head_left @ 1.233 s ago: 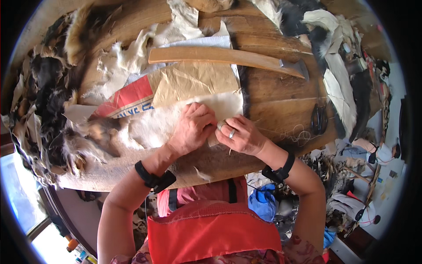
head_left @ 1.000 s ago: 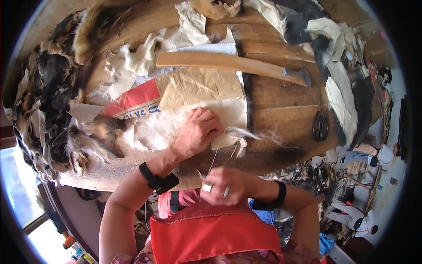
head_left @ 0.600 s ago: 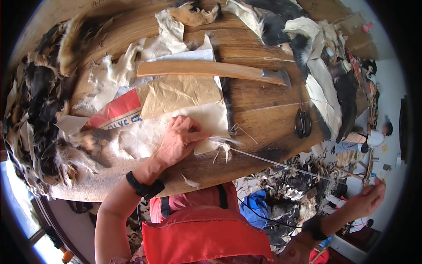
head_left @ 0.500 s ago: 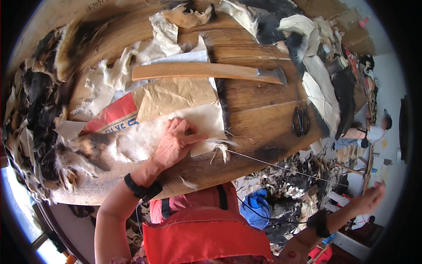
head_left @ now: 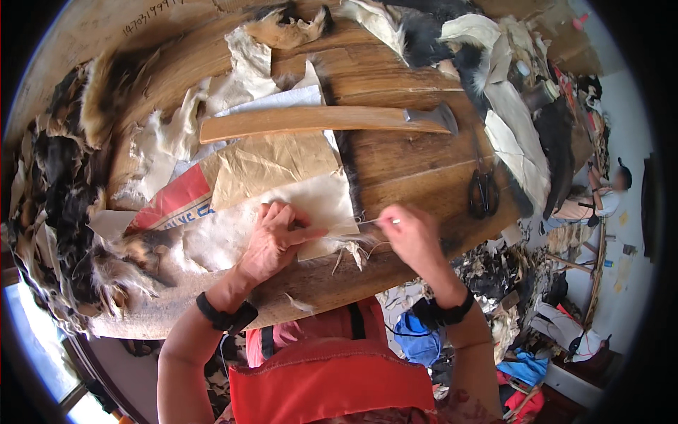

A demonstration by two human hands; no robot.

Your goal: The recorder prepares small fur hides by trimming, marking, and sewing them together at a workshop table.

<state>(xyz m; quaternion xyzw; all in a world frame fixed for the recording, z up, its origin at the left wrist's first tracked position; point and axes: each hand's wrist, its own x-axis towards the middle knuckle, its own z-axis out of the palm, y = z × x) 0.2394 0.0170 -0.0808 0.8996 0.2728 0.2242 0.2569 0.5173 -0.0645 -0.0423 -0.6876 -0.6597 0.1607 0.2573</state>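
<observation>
My left hand (head_left: 270, 244) is closed on a pale hide (head_left: 244, 226) near its right end, thumb and forefinger together along the hide's edge. White fur and loose pale strands (head_left: 353, 252) stick out beside those fingers. Just right of them, my right hand (head_left: 415, 242) pinches a thin pale thread (head_left: 367, 222) running from the hide's edge. The right hand is slightly blurred; whether a needle is also in its fingertips cannot be made out. Partly over the hide lies brown paper (head_left: 275, 166) with a red and white end. A wooden-handled hammer (head_left: 325, 120) rests across the paper and hides above.
Black scissors (head_left: 483, 194) lie on the curved wooden work surface (head_left: 409, 162) to the right. Fur scraps pile up along its left side (head_left: 63, 184) and white and black hides (head_left: 512, 134) at the right. A blue bag (head_left: 417, 338) is below. Another person (head_left: 597, 198) is far right.
My right hand has come back from the far lower right to the hide's edge, and the long taut thread no longer stretches out. My left hand stays on the hide.
</observation>
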